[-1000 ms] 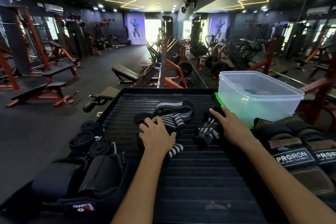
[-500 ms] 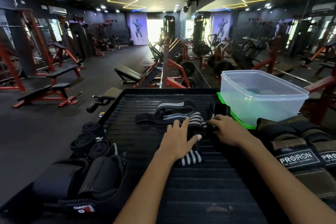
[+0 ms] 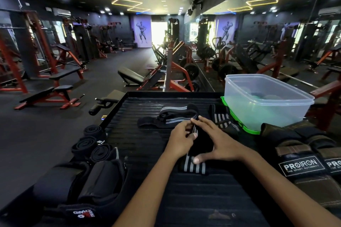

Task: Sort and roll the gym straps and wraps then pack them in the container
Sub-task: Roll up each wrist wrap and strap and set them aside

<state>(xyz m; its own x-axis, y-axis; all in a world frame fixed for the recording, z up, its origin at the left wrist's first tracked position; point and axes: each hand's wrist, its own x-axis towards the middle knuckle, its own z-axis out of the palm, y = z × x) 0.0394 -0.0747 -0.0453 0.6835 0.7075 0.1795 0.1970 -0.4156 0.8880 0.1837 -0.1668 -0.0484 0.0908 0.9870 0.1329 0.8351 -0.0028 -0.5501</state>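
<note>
A black striped wrap (image 3: 193, 166) lies on the ribbed black platform (image 3: 184, 199), between the two hands. The left hand (image 3: 180, 141) curls its fingers round the wrap's far end, and the right hand (image 3: 218, 143) rests on it with fingers spread and thumb pressing down. The clear container (image 3: 267, 101) stands at the far right, well apart from three rolled wraps (image 3: 92, 143) at the left edge.

container (image 3: 267, 108) contents: blurred | striped wrap (image 3: 193, 167) middle: hidden under both hands
</note>
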